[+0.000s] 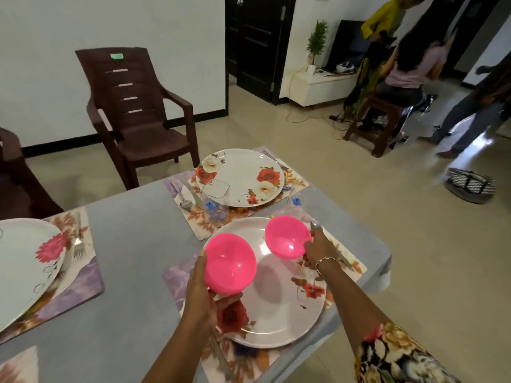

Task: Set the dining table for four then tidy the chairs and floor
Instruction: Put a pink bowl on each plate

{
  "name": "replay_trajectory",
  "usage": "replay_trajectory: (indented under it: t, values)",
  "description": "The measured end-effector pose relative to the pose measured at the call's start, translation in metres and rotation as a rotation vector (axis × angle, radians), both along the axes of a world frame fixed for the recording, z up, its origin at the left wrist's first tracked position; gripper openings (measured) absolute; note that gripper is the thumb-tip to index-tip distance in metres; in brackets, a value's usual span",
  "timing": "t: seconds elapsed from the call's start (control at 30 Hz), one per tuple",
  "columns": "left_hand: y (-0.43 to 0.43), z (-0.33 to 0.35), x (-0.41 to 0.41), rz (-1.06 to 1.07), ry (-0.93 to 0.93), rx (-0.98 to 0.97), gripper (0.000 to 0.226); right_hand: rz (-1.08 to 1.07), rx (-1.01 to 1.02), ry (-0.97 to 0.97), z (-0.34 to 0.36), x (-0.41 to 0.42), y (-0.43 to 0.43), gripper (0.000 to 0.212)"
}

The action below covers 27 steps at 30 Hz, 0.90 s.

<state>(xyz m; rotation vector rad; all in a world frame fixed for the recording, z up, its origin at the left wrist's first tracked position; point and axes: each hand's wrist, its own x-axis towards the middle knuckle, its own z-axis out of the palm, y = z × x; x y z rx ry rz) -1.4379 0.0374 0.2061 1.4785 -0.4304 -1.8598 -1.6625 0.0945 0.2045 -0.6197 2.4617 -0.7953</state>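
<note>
I hold two bright pink plastic bowls above the near floral plate (279, 313). My left hand (200, 288) grips the nearer pink bowl (231, 262) from below and behind. Over the plate's far right part, my right hand (318, 248) pinches the rim of the farther pink bowl (287, 236). A second floral plate (243, 175) lies on its placemat beyond, with a clear glass (215, 192) standing at its near left edge. At the left edge a third plate (25, 261) rests on a mat with a fork (77, 239) beside it.
The grey table (132, 239) has floral placemats. Cutlery (185, 194) lies left of the far plate. A brown plastic chair (132, 111) stands off the table; another chair (13, 172) is at far left. People sit and walk at right, beyond a striped bag (470, 185) on the floor.
</note>
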Motion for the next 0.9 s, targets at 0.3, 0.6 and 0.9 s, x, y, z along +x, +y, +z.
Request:
replay_trajectory:
  t: [0.3,0.6,0.9]
  values:
    - [-0.011,0.004,-0.021,-0.074,0.073,-0.059,0.04,0.045,0.077,-0.043,-0.035,-0.021,-0.042,0.032]
    - [0.001,0.013,-0.095,-0.239,0.107,-0.027,0.051,0.066,-0.037,-0.044,-0.025,-0.06,-0.017,0.027]
    - [0.067,0.023,-0.267,-0.312,0.169,0.062,0.06,0.195,-0.287,-0.08,0.033,-0.176,0.067,0.011]
